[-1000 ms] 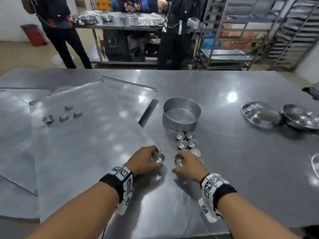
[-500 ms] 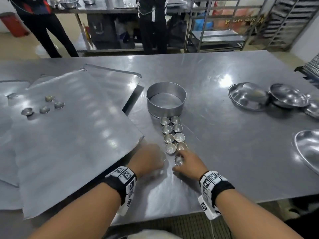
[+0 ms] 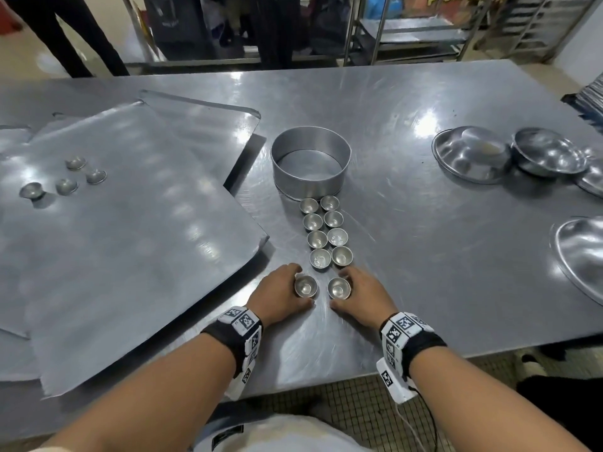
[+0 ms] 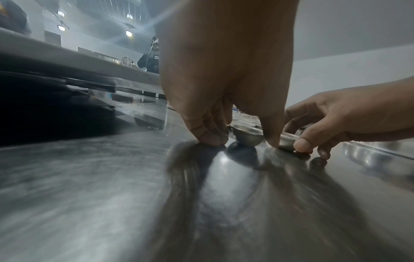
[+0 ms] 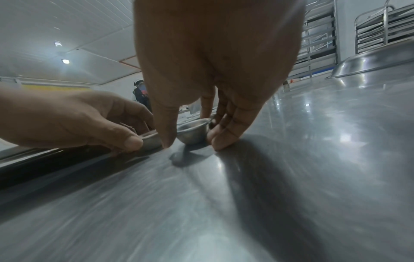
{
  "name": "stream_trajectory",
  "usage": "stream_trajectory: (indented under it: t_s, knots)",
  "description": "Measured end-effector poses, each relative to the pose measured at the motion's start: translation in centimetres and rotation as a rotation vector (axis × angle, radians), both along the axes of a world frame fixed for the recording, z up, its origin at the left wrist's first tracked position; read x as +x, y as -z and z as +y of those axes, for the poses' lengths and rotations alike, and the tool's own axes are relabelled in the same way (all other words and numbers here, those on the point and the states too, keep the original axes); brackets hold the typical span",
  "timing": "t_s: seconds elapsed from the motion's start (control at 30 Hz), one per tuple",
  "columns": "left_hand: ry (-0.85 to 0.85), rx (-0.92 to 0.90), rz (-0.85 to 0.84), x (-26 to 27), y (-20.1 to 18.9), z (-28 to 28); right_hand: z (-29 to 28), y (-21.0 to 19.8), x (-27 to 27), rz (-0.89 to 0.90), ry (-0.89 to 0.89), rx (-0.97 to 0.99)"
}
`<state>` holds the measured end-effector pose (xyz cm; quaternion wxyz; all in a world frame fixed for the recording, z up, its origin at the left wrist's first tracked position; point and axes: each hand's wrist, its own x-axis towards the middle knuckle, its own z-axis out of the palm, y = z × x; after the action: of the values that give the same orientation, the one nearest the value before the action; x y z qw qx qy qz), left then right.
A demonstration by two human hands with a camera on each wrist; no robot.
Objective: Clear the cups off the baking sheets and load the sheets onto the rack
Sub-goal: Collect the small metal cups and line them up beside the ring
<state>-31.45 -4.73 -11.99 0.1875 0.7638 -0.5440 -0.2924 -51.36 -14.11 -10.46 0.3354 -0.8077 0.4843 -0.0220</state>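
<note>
Left hand (image 3: 280,296) pinches one small steel cup (image 3: 306,286), right hand (image 3: 365,296) pinches another (image 3: 339,287), both probably resting on the table (image 3: 424,256). Slide each up w/ the double row (image 3: 326,231), rims touching, then release.

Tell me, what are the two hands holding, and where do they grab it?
Each hand grips one small metal cup by its sides, standing on the table: the left hand holds the left cup, the right hand holds the right cup.
</note>
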Motion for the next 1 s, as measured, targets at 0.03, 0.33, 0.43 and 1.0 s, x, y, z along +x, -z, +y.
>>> stream_trajectory:
  t_s: [0.03, 0.33, 0.43, 1.0]
  knots:
    - [-0.018, -0.007, 0.002, -0.1, 0.1, 0.0, 0.1, 0.0, -0.2, -0.002, 0.011, 0.0]
    - [0.043, -0.081, 0.035, -2.0, 0.4, -0.8, 0.2, 0.3, -1.9, -0.023, 0.047, -0.004]
    - [-0.027, -0.081, 0.098, -2.5, -0.1, -0.6, 0.2, 0.1, -2.4, -0.035, 0.08, 0.02]
    - [-0.084, -0.08, 0.036, -2.8, -0.4, -0.5, 0.1, 0.7, -2.3, -0.104, 0.146, -0.004]
